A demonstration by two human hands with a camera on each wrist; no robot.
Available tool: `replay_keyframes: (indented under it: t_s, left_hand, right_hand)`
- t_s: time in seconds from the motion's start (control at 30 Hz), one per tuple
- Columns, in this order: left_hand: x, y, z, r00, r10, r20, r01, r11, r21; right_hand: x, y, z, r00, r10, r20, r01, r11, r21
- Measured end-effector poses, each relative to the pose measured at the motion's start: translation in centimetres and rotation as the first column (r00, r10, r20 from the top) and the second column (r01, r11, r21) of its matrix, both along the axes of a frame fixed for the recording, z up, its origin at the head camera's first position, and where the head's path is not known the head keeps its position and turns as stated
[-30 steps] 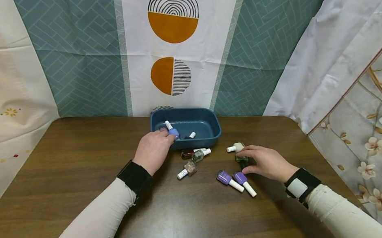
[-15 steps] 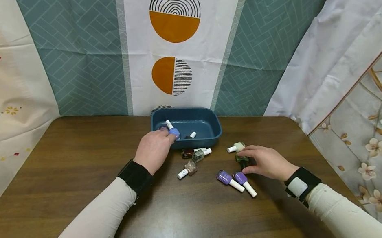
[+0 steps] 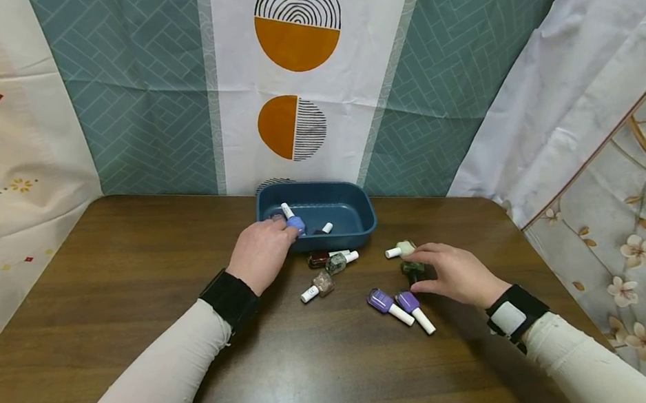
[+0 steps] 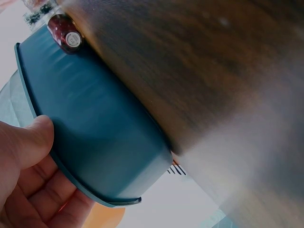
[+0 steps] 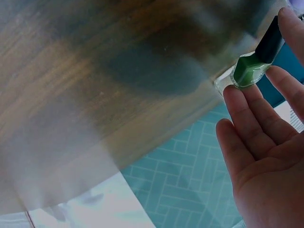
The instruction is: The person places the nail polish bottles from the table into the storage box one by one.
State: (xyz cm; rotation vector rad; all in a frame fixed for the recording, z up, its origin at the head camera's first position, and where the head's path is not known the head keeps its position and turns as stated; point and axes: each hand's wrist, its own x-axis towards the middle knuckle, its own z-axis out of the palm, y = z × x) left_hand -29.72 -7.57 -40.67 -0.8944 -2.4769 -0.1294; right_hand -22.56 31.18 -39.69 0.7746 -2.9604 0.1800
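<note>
In the head view my left hand [image 3: 262,252] is at the near left corner of a dark blue bin [image 3: 353,233]. The left wrist view shows its thumb on the outside of the rim, with fingertips hidden behind the wall. Beside those fingers, inside the bin, lies a periwinkle nail polish bottle [image 3: 296,224]. My right hand [image 3: 455,272] holds a green nail polish bottle [image 5: 249,71] with a black cap, thumb at the cap and fingers at the glass. Just beyond it on the table lies a pale nail polish bottle [image 3: 406,248].
Two purple bottles [image 3: 380,300] lie left of my right hand. Near the bin's front are a dark red bottle [image 3: 318,259], a dark glitter bottle [image 3: 336,264] and a rose-gold glitter bottle [image 3: 323,283]. A patterned cloth [image 3: 145,102] hangs behind the table [image 3: 233,396].
The green bottle has shifted slightly to the right with my right hand and appears a little turned. My left hand and the bin keep their places.
</note>
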Motion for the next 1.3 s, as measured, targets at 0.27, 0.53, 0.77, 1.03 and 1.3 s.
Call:
replay_keyframes:
  t_s: [0.27,0.53,0.77,1.03,1.3]
  left_hand:
    - [-0.1,-0.1,-0.1,1.0,0.004,0.003,-0.004,1.0,-0.002]
    - [0.0,-0.1,-0.2,1.0,0.007,0.004,-0.007,1.0,-0.004]
    - [0.0,-0.1,-0.2,1.0,0.008,0.009,-0.008,1.0,-0.012]
    - [0.0,-0.1,-0.2,1.0,0.002,-0.013,-0.002,1.0,-0.002]
    - [0.0,0.0,-0.1,1.0,0.002,-0.004,-0.002,1.0,-0.002]
  right_hand:
    - [0.2,-0.1,0.7,1.0,0.003,-0.03,-0.003,1.0,-0.016]
    - [0.2,-0.3,1.1,0.999,0.004,-0.043,-0.005,0.999,-0.035]
    - [-0.1,-1.0,1.5,0.998,0.008,-0.065,-0.013,0.997,-0.073]
    - [-0.4,-2.3,2.0,0.996,0.021,-0.092,-0.031,0.994,-0.107]
    - [-1.5,-3.4,3.2,0.992,0.026,-0.125,-0.039,0.994,-0.102]
